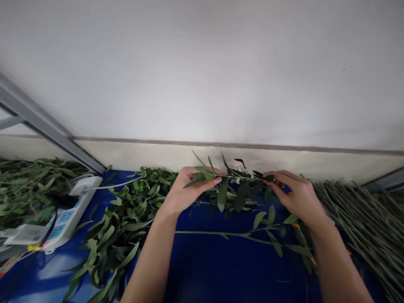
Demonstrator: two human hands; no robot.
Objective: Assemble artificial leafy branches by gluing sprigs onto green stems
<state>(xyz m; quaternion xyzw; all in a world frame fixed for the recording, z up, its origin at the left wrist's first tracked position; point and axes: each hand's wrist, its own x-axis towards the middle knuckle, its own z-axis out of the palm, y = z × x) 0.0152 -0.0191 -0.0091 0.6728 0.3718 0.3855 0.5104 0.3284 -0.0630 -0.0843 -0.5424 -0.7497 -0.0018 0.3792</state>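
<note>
Between my two hands a leafy green sprig (241,177) is stretched level, raised above the blue table. My left hand (192,185) pinches its left part, where narrow leaves stick out past the fingers. At the sprig's right end, my right hand (292,191) has thumb and fingers closed on it by a dark leaf. Below lies a long branch (208,232) with leaves at its right side. Behind the held sprig, more cut sprigs (233,204) rest on the table, partly covered by its leaves.
A heap of leafy sprigs (126,219) lies left of my left arm. Beyond it sits a white power strip (77,210) with plugs and cables. Bare stems (362,223) are piled at right. A pale wall (202,84) rises behind the blue table (217,265). Metal frame bars (57,134) stand at left.
</note>
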